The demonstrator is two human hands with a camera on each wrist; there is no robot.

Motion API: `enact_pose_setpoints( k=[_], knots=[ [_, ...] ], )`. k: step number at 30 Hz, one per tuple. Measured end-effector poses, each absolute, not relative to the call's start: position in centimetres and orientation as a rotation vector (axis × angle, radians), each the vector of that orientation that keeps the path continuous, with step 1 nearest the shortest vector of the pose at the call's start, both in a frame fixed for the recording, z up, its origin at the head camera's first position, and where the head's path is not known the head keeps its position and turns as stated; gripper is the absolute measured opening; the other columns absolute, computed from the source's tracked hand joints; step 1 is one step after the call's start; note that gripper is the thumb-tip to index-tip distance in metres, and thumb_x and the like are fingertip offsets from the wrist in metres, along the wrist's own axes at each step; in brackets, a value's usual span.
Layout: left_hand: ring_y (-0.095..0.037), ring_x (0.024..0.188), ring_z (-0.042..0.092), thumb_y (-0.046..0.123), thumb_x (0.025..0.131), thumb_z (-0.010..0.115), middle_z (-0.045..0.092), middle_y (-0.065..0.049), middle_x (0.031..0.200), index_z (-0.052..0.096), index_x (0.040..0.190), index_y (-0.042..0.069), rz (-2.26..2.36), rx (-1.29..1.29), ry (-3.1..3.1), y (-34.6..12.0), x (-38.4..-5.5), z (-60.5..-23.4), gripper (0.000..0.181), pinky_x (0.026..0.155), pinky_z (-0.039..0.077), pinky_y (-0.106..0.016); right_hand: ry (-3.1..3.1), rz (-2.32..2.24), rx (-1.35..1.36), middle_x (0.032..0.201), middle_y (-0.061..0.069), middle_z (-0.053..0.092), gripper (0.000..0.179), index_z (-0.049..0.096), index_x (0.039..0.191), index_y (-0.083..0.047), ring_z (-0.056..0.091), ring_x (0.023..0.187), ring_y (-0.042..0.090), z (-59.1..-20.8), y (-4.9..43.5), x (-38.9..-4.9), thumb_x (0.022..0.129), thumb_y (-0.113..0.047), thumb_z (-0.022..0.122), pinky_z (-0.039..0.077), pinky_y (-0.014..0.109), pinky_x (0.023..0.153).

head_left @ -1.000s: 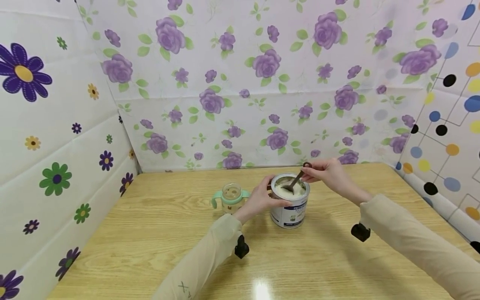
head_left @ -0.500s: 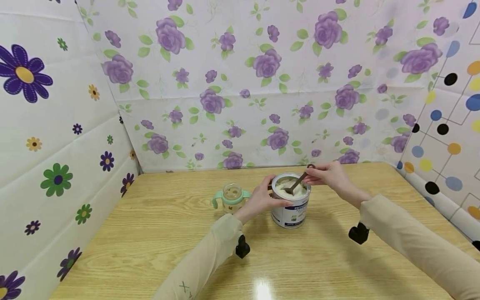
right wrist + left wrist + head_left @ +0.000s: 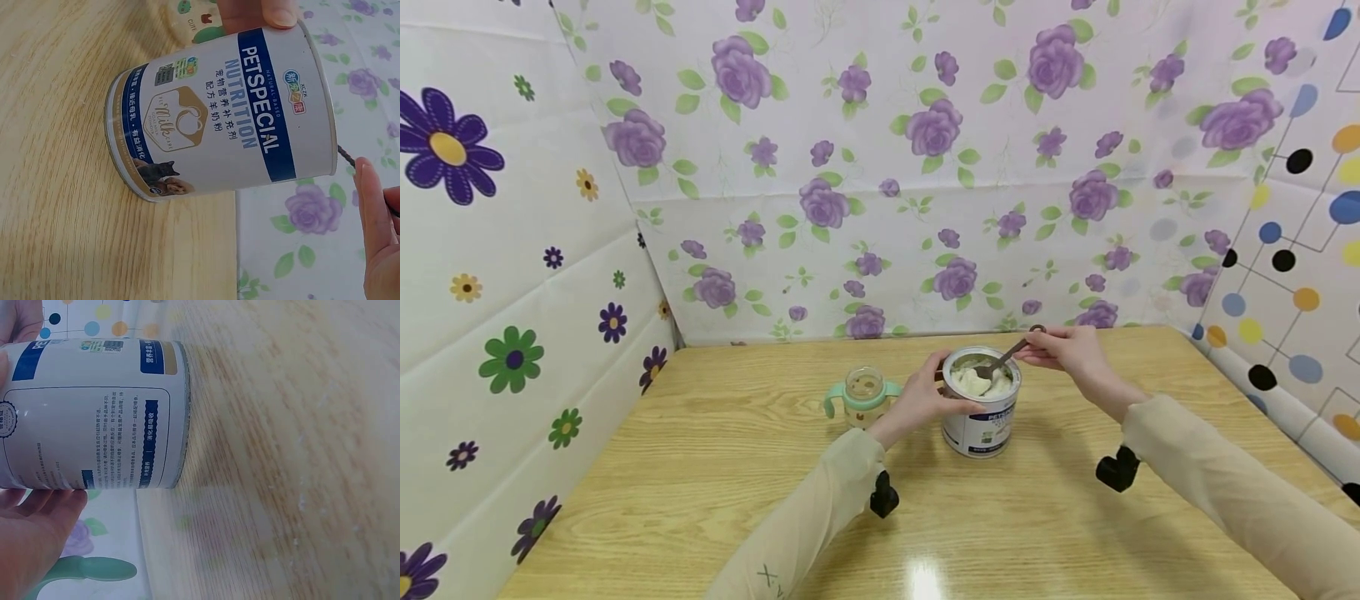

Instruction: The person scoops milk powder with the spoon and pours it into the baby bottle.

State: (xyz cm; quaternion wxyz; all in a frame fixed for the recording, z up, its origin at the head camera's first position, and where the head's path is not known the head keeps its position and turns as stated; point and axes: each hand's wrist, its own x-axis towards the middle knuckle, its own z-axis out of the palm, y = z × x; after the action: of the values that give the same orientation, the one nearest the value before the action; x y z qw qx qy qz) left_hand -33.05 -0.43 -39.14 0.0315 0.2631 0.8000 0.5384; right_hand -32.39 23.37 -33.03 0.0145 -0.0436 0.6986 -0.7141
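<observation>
A white and navy can of pet milk powder stands upright on the table, its top off and pale powder visible inside. My left hand grips the can's left side near the rim, thumb across the front and fingers behind. Above the right rim, my right hand pinches the handle of a dark brown spoon. The spoon slants down into the can, its bowl end at the powder. In the right wrist view only bits of the spoon's handle show beside the right hand; the can hides its lower end.
A clear baby bottle with mint green handles stands left of the can, partly behind my left wrist. The wooden table meets floral cloth at the back, with patterned sheets on both sides.
My right hand has shifted slightly right, and the spoon's handle has tipped lower toward the right. The powder around the spoon has been stirred up. My left hand stays on the can.
</observation>
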Motion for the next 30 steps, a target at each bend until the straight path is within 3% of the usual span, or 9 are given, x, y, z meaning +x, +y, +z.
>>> enact_pose_setpoints(
  k=[5, 12, 19, 25, 30],
  knots=[
    [-0.016, 0.109, 0.045, 0.029, 0.068, 0.081, 0.048, 0.003, 0.12, 0.036, 0.134, 0.016, 1.645, 0.8, 2.471, -0.38, -33.04, -39.13, 0.081, 0.088, 0.039, -0.034, 2.107, -2.296, -0.136, 0.081, 0.019, 0.065, 0.037, 0.045, 0.116, 0.02, 0.064, 0.078, 0.025, -32.76, 23.61, -32.09, 0.09, -0.006, 0.056, 0.046, 0.035, 0.077],
    [-0.016, 0.11, 0.045, 0.03, 0.067, 0.081, 0.048, 0.006, 0.118, 0.036, 0.133, 0.017, 1.638, 0.797, 2.474, -0.41, -32.99, -39.16, 0.081, 0.087, 0.04, -0.035, 1.951, -2.438, -0.148, 0.082, 0.019, 0.065, 0.013, 0.063, 0.097, 0.004, 0.064, 0.079, 0.025, -33.13, 23.94, -32.05, 0.089, -0.004, 0.057, 0.045, 0.035, 0.078],
    [-0.014, 0.109, 0.044, 0.03, 0.066, 0.082, 0.047, 0.008, 0.117, 0.035, 0.134, 0.019, 1.645, 0.806, 2.466, -0.48, -33.02, -39.09, 0.083, 0.087, 0.04, -0.031, 1.893, -2.514, -0.303, 0.084, 0.021, 0.064, 0.025, 0.058, 0.106, 0.015, 0.064, 0.081, 0.027, -33.39, 24.09, -31.9, 0.088, -0.003, 0.058, 0.045, 0.035, 0.077],
    [-0.014, 0.109, 0.044, 0.031, 0.067, 0.081, 0.047, 0.01, 0.117, 0.036, 0.133, 0.021, 1.634, 0.819, 2.462, -0.43, -33.11, -39.16, 0.081, 0.087, 0.039, -0.031, 1.864, -2.566, -0.359, 0.084, 0.022, 0.064, 0.013, 0.067, 0.093, 0.005, 0.064, 0.08, 0.027, -33.52, 24.28, -31.77, 0.087, -0.002, 0.059, 0.047, 0.032, 0.074],
    [-0.016, 0.109, 0.044, 0.031, 0.067, 0.081, 0.047, 0.008, 0.117, 0.037, 0.131, 0.021, 1.638, 0.84, 2.456, -0.45, -33.19, -39.25, 0.078, 0.087, 0.039, -0.032, 1.895, -2.562, -0.348, 0.082, 0.021, 0.064, 0.011, 0.069, 0.091, 0.003, 0.064, 0.079, 0.027, -33.64, 24.27, -31.79, 0.087, -0.002, 0.059, 0.047, 0.032, 0.074]
  ],
)
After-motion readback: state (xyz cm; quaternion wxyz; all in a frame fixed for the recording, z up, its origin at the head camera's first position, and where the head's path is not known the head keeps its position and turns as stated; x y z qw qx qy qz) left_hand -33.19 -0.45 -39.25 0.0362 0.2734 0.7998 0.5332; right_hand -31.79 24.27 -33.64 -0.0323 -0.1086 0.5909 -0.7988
